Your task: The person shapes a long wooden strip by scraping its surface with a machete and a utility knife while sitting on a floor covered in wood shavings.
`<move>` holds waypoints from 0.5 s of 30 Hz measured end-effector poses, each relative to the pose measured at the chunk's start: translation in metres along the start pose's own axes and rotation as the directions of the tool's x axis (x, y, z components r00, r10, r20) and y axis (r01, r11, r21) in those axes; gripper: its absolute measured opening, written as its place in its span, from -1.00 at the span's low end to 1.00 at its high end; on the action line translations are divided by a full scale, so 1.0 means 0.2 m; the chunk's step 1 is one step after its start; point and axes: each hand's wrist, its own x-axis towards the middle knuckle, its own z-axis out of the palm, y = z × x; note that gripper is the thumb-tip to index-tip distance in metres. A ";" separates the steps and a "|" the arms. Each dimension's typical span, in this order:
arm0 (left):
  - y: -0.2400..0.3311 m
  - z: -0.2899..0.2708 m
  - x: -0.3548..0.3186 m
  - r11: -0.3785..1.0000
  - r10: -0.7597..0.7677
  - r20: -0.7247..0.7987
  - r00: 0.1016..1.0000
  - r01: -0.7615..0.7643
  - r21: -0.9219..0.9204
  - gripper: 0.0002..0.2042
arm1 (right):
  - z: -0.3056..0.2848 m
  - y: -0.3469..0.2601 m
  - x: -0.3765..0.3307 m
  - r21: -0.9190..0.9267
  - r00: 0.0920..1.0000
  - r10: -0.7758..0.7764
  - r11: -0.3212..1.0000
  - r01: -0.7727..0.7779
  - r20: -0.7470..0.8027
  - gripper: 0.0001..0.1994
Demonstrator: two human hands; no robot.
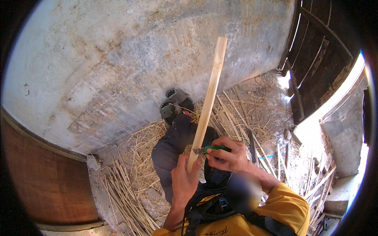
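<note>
A long, pale strip of split wood, perhaps bamboo [210, 96], slants up and away from my lap toward the wall. My left hand [184, 179] grips its near end, thumb and fingers wrapped round it. In my right hand [232, 154] is a green-handled utility knife [217, 149], the fingers closed about the handle. The knife's short metal blade lies against the strip just above my left hand. My legs in dark trousers [167, 155] are bent beneath the work.
Shavings [147, 141] litter the floor around my legs. A bundle of thin sticks [128, 196] lies at the left, and more strips [232, 114] are scattered to the right. Ahead rises a stained grey wall [138, 59]. A dark wooden door [323, 51] stands at the far right.
</note>
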 end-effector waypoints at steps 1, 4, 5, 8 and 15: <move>-0.01 0.00 0.00 1.000 -0.001 -0.001 1.000 0.001 0.000 -0.85 | 0.00 0.00 0.00 0.001 1.000 0.000 1.000 0.000 0.001 -0.81; -0.03 0.00 -0.01 1.000 0.008 0.003 1.000 -0.008 -0.018 -0.83 | 0.01 0.01 0.00 0.007 1.000 -0.006 1.000 0.006 -0.002 -0.80; -0.03 0.00 -0.01 1.000 0.007 0.003 1.000 -0.007 -0.010 -0.82 | 0.00 0.01 0.01 0.008 1.000 -0.009 1.000 0.009 0.000 -0.80; -0.03 -0.01 -0.01 1.000 -0.007 0.002 1.000 0.007 0.011 -0.81 | 0.01 0.02 0.00 0.008 1.000 -0.013 1.000 0.013 -0.005 -0.80; -0.03 -0.01 -0.03 1.000 -0.019 -0.008 1.000 0.019 0.002 -0.78 | 0.02 0.02 0.00 0.012 1.000 0.010 1.000 -0.010 -0.003 -0.80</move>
